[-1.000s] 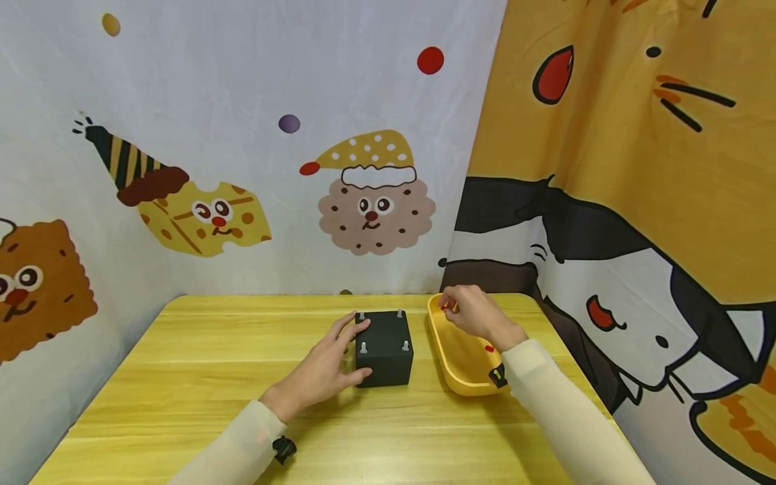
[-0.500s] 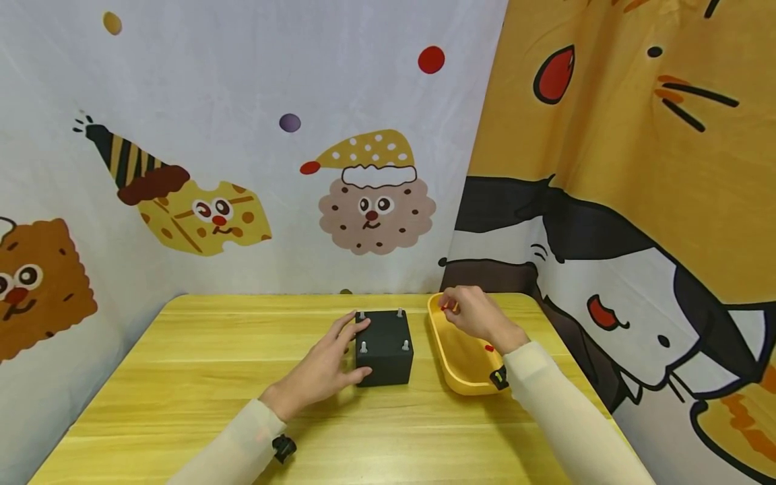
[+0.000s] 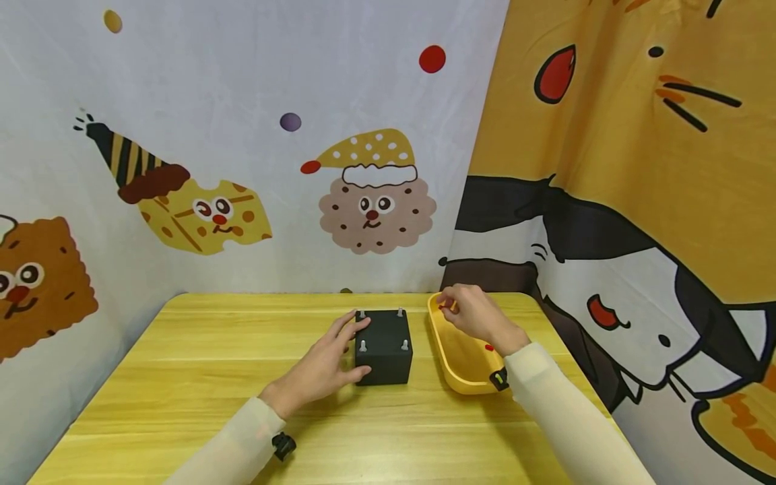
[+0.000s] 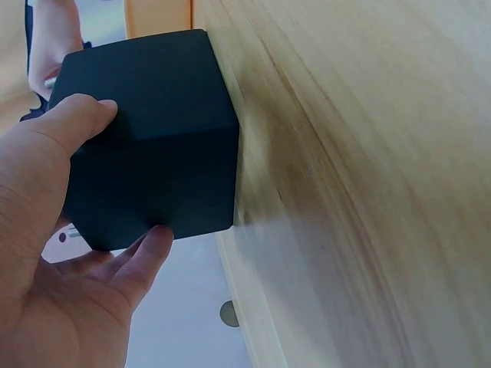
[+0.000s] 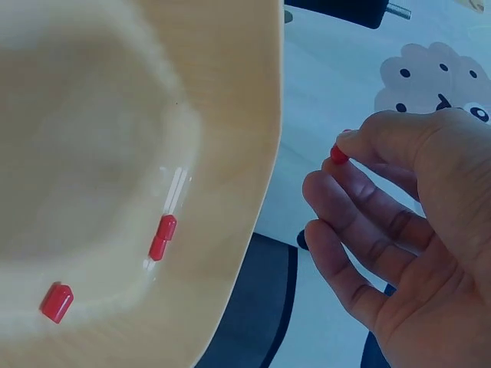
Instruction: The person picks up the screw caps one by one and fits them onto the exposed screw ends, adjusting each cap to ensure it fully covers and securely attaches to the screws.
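Note:
My left hand (image 3: pixel 320 372) grips the left side of a black box (image 3: pixel 384 330). Its thumb lies on the front face, and the other fingers reach round to the far side and top edge. Metal screw posts (image 3: pixel 405 344) stand up from the box's top corners. Over the far end of a yellow tray (image 3: pixel 445 357), my right hand (image 3: pixel 477 315) pinches a small red cap (image 5: pixel 339 155) between thumb and index finger. The right wrist view shows that hand's remaining fingers loosely bent. Inside the tray lies a red cap (image 5: pixel 56 302), with another red piece (image 5: pixel 163 238) near the wall.
The wood-grain table (image 3: pixel 200 377) extends in front and to the left of the box. Behind it hangs a white cloth with cartoon prints (image 3: pixel 242 135), and a yellow printed curtain (image 3: pixel 606 148) closes off the right side. The tray stands near the table's right edge.
The right fingertips have shifted slightly around the red cap, which shows a little less in the head view. The left hand and the box stay in place.

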A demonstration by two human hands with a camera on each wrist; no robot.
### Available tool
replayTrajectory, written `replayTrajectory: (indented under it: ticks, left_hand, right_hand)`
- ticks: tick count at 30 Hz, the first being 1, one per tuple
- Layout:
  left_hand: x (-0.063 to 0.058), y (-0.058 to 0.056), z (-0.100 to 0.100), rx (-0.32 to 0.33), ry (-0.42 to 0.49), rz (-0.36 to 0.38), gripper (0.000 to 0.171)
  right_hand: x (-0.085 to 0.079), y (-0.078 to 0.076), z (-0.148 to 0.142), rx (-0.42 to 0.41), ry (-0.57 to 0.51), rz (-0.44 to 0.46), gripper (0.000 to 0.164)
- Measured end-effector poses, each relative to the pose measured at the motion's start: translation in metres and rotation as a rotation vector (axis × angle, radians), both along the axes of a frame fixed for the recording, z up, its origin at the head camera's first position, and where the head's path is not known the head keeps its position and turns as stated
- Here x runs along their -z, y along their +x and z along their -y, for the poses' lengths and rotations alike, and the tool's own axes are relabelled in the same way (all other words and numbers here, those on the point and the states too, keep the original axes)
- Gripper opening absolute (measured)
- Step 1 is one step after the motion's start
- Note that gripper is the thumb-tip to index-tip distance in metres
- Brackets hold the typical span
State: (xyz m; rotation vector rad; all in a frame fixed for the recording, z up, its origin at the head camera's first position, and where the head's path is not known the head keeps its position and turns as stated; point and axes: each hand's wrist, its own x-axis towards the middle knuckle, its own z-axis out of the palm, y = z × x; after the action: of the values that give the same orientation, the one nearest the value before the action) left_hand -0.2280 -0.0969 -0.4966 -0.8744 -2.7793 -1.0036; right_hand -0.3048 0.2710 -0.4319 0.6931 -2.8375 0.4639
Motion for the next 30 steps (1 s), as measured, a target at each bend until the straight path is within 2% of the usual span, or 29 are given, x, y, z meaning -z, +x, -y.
replayTrajectory:
  ticks: [12,20,30]
  left_hand:
    - [0.002,-0.001,0.0,-0.001,0.006,-0.01,0.094]
    - [0.003,-0.001,0.0,-0.004,0.001,-0.014,0.095]
    - [0.002,0.0,-0.001,0.004,0.009,-0.021,0.094]
  right_hand:
    - [-0.004,0.005,0.006,0.004,-0.007,0.029,0.017]
    - [-0.006,0.007,0.009,-0.026,-0.008,0.0,0.015]
    - [-0.009,0.011,0.015,-0.024,-0.036,0.026,0.012]
